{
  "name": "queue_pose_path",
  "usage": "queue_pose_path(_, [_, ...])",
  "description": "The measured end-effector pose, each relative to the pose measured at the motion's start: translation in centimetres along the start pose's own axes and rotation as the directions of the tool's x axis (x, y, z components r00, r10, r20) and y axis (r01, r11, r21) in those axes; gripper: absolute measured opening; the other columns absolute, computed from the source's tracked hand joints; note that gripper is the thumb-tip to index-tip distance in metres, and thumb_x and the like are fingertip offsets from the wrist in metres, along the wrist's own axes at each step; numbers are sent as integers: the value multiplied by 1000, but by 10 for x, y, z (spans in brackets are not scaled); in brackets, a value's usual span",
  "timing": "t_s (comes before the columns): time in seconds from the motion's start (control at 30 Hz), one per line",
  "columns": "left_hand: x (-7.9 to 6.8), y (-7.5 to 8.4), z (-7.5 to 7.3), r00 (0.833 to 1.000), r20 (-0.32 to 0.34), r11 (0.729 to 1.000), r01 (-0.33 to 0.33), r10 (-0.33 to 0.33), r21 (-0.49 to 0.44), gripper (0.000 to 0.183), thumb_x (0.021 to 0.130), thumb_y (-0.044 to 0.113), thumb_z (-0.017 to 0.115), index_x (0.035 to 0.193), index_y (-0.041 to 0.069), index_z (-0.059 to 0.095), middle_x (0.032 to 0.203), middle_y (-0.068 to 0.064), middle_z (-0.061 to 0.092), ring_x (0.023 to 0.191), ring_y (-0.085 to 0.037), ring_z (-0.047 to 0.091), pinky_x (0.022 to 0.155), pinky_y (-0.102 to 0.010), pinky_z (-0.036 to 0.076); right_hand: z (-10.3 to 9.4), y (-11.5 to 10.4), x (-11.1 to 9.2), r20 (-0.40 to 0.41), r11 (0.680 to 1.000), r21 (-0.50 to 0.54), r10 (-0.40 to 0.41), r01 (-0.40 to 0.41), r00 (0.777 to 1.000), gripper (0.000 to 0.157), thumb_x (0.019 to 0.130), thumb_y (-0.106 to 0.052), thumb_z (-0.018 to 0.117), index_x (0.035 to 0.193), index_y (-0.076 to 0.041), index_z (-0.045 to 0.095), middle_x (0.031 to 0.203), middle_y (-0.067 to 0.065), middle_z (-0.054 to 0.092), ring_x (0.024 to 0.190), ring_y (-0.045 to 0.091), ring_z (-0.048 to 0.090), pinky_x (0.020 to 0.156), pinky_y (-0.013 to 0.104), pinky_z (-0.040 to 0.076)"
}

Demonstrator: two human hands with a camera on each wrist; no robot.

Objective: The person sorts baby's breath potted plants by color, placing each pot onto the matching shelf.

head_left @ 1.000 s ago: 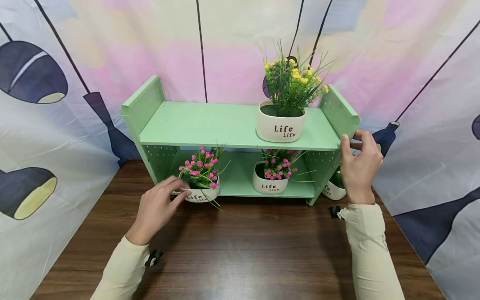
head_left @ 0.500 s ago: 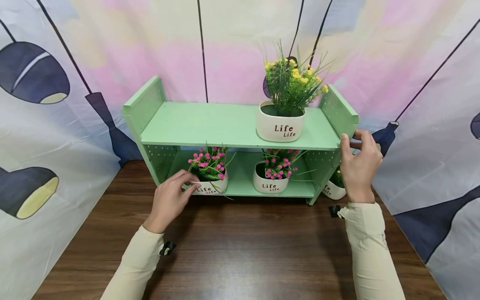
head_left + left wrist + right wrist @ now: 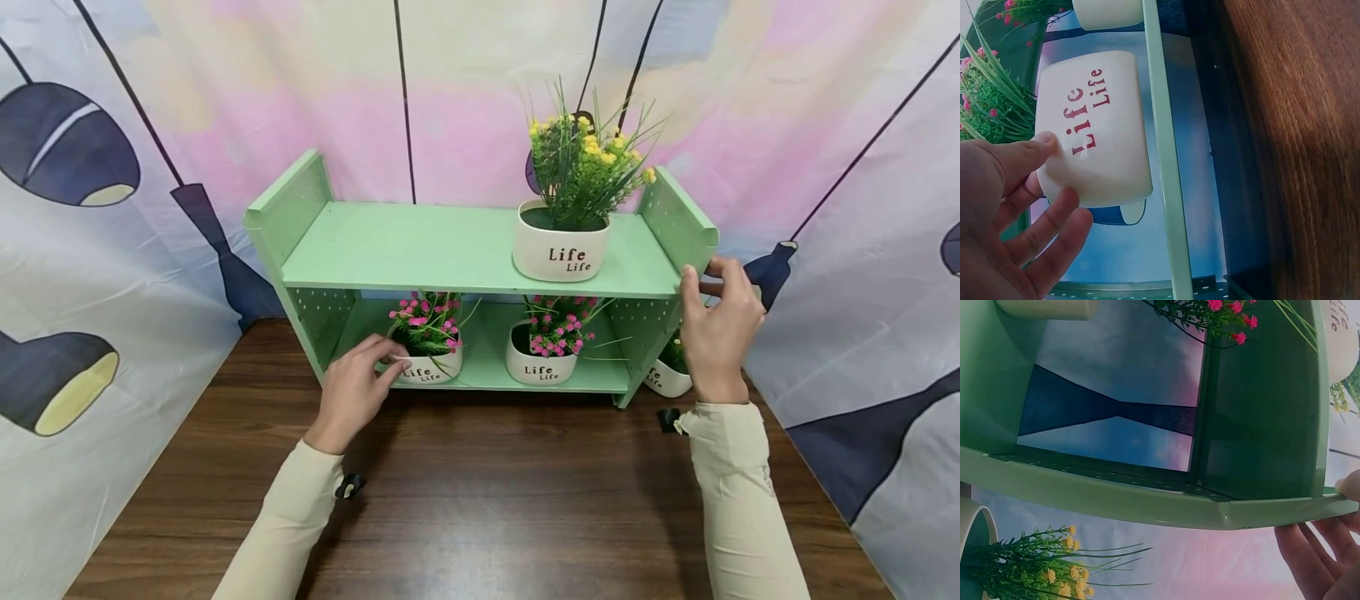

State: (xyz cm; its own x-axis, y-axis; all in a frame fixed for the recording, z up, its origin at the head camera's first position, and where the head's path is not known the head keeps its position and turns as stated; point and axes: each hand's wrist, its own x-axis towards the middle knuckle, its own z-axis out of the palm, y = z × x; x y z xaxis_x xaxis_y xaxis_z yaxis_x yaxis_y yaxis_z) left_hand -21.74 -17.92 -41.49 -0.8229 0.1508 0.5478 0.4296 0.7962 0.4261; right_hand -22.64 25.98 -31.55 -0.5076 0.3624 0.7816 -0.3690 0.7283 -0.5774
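Observation:
My left hand (image 3: 354, 395) pinches the left rim of a white oval flowerpot (image 3: 442, 365) with pink flowers, at the left of the green shelf's (image 3: 405, 250) lower board. In the left wrist view the thumb (image 3: 1029, 153) lies on the lettered front of this pot (image 3: 1100, 169), close by the board's front edge. My right hand (image 3: 720, 333) grips the shelf's right side panel, thumb on the inner face; the right wrist view shows its fingers (image 3: 1300, 556) on the outer side. A second pink-flowered pot (image 3: 540, 369) stands on the lower board, right of the first.
A pot (image 3: 561, 254) with yellow flowers stands on the upper board, toward the right. Another yellow-flowered pot (image 3: 667, 379) sits on the brown wooden table (image 3: 495, 500), outside the shelf's right side. A patterned curtain (image 3: 465, 108) hangs behind.
My left hand has moved the pink-flowered pot to the right and back, from the lower board's front edge further onto the board. The right hand has kept its place on the side panel.

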Motion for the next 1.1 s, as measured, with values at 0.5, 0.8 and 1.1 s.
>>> queue_pose_path(0.5, [3,-3,11,999,-18,998,44,-45,-36,9,94,18,82,103,16,79,100,1,74,66,-16,67,60,-43,53,2,2,0,-6,999,-34,-30,29,1000,30,105,-22,68,115,6,70,112,24,73,93,43,74,82,29,45])
queue_pose_path(0.8, [3,-7,12,999,-21,997,30,-32,-65,8,95,17,81,103,16,80,101,0,74,65,-15,65,60,-41,53,1,2,-1,-5,999,-30,-19,19,1000,29,105,-22,67,116,6,70,112,24,72,93,42,75,73,8,37])
queue_pose_path(1.1, [4,-5,9,999,-11,997,30,-31,-74,7,98,17,78,104,14,80,102,-2,74,64,-15,65,61,-40,52,2,0,-1,-6,1000,-19,-4,4,1000,31,105,-24,67,116,5,71,112,20,74,93,41,74,81,21,42])
